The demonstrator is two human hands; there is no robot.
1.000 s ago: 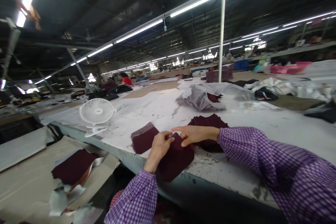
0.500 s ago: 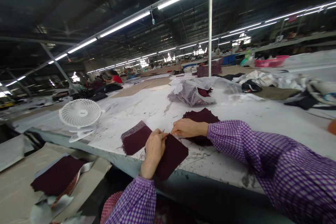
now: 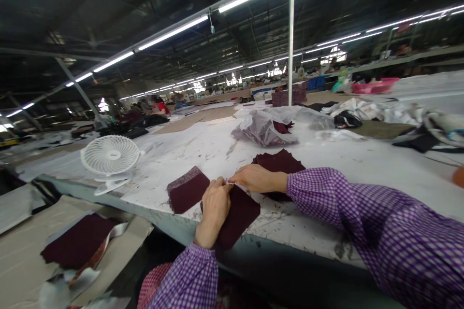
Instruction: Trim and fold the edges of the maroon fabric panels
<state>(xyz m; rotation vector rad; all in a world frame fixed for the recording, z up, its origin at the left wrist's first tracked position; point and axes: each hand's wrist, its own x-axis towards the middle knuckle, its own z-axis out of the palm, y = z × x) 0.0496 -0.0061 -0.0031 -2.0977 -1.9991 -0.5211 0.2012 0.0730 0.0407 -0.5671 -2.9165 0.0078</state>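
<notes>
My left hand is closed on the upper left edge of a dark maroon fabric piece, which hangs partly over the table's front edge. At the top corner of that piece, my right hand pinches close to my left fingertips. A small whitish bit shows between the fingers there, too small to name. Left of my hands lies a maroon fabric stack with a speckled grey strip along its top. Behind my right wrist is a larger pile of maroon pieces with jagged edges, partly covered by the hand.
A white fan stands at the table's left edge. Beyond the piles sits a clear plastic bag with maroon cloth inside, near a white pole. More maroon cloth lies on a lower surface at left. A pink basin is far right.
My right hand has moved left to the top corner of the maroon piece, meeting my left fingertips. My left hand stays almost in place on the fabric.
</notes>
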